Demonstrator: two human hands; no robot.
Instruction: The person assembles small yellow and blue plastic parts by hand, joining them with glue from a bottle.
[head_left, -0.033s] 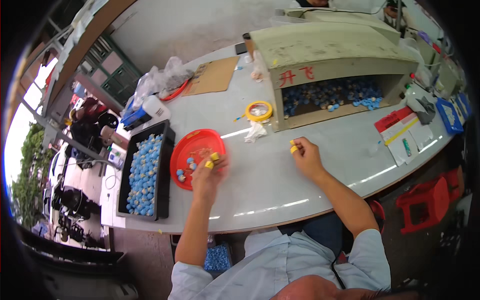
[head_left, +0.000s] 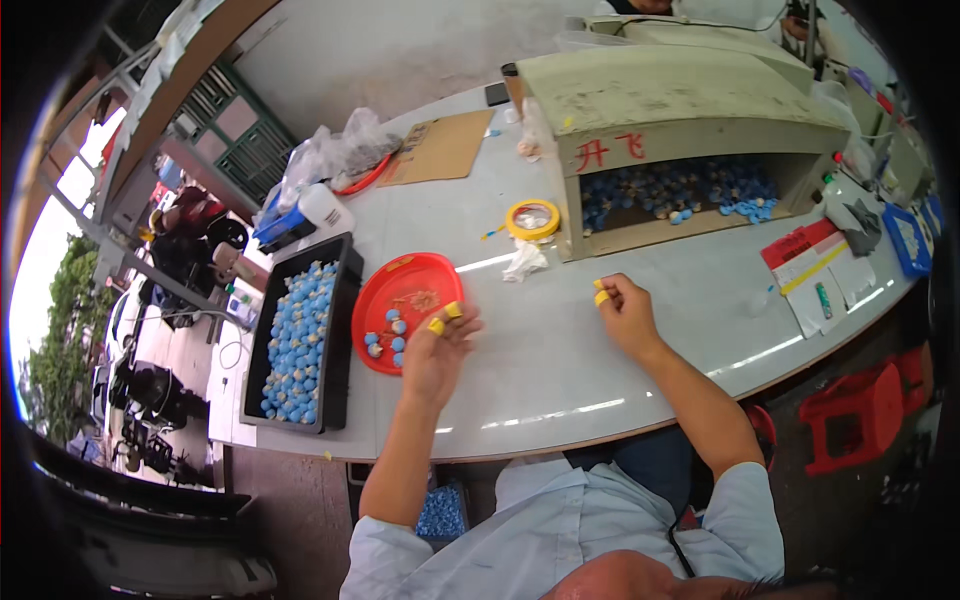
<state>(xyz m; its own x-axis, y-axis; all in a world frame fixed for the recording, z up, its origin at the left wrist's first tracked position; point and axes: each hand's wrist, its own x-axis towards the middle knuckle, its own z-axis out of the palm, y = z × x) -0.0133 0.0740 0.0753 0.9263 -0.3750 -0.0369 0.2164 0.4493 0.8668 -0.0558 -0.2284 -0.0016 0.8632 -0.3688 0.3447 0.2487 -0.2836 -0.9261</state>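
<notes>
My left hand (head_left: 436,362) is at the right rim of a round red plate (head_left: 440,272), with yellow wraps on two fingertips. Its fingers are stretched and apart, and nothing shows in them. Several small blue balls with pale tips (head_left: 397,343) and some thin reddish-brown bits (head_left: 422,300) are in the plate. To the right, above the grey-white tabletop (head_left: 540,375), is my right hand (head_left: 630,318). Its thumb and forefinger, also wrapped in yellow, are pinched together. Anything between them is too small to make out.
Left of the plate stands a black bin (head_left: 345,290) of blue balls. A cream box-shaped housing (head_left: 700,140) holds more blue pieces. Yellow tape (head_left: 532,220) and crumpled tissue (head_left: 525,260) lie before it. Papers (head_left: 815,280) are at right, cardboard (head_left: 440,147) at the back.
My left hand has moved a little right, off the plate's middle, and its fingers look more spread. More balls in the plate show now. The whole view has shifted slightly; my right hand keeps its pinch.
</notes>
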